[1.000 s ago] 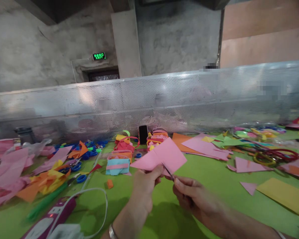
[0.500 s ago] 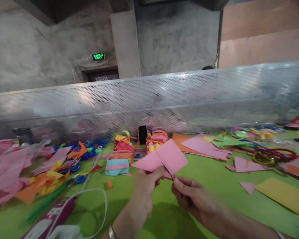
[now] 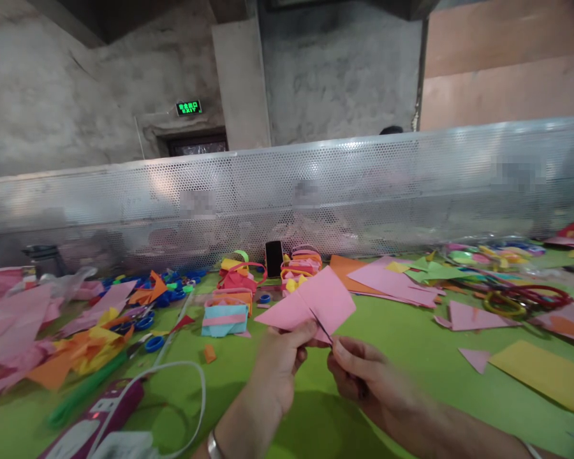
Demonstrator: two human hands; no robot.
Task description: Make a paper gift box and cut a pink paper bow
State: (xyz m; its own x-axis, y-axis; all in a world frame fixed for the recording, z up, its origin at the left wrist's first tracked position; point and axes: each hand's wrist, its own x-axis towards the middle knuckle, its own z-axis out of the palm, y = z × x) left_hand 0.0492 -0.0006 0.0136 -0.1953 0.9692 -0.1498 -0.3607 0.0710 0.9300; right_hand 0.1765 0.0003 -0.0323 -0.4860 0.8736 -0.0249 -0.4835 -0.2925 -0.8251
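My left hand [image 3: 277, 360] pinches the lower edge of a pink paper sheet [image 3: 310, 303] and holds it up above the green table [image 3: 402, 338]. My right hand [image 3: 356, 370] is closed round scissors [image 3: 323, 331], whose thin dark blades reach into the sheet's lower edge. Only the blades show; the handles are hidden in my fist. Both hands sit close together at the bottom centre.
Coloured paper scraps and blue rings [image 3: 153, 343] litter the left side. A pink power strip [image 3: 93, 421] with a white cable lies at the lower left. Paper baskets [image 3: 224, 315] and a black phone [image 3: 274, 258] stand by the perforated metal barrier [image 3: 287, 191]. A yellow sheet [image 3: 540, 373] lies right.
The blades have gone slightly further into the pink sheet, and the sheet and both hands have dropped a little. Nothing else has moved.
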